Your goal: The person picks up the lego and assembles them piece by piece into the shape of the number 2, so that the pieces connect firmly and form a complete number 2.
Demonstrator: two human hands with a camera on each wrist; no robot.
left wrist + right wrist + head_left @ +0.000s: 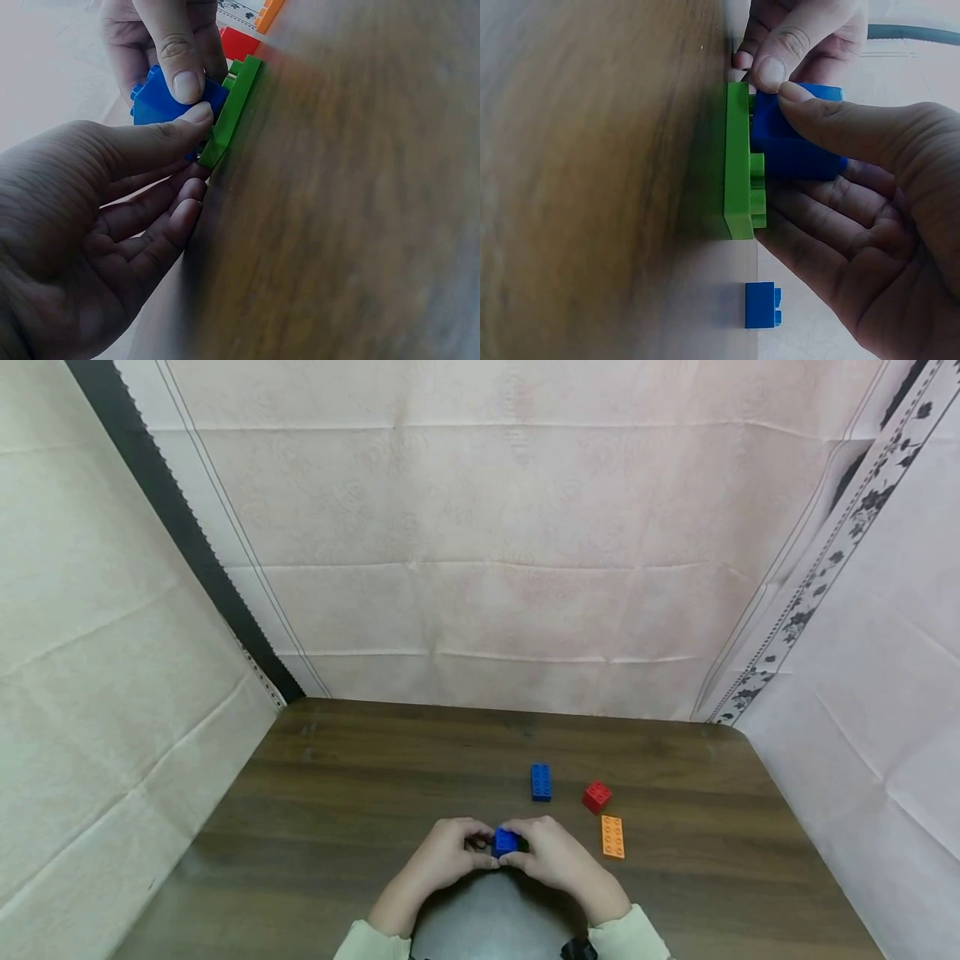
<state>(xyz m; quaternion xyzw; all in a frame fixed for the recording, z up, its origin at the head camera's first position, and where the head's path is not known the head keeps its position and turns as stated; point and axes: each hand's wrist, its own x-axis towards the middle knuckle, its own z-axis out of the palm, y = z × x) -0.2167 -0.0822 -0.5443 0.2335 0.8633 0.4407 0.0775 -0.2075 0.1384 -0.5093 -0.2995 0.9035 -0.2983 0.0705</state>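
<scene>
Close to the near edge, both hands meet at a blue brick (506, 842). My left hand (450, 853) pinches its left side, with the thumb in front and fingers behind. From the other side my right hand (551, 853) grips the same brick, its thumb lying across the blue face (799, 142). Under the blue brick is a flat green brick (737, 165), studs up, resting on or very near the tabletop. Some green studs stick out uncovered on the right. Whether the two bricks are fully pressed together I cannot tell.
Beyond the hands on the wooden table (360, 777) lies a second blue brick (541, 782). To its right are a red brick (597, 797) and a flat orange brick (612, 837). Pale cloth (480, 610) hangs behind the table and along both sides.
</scene>
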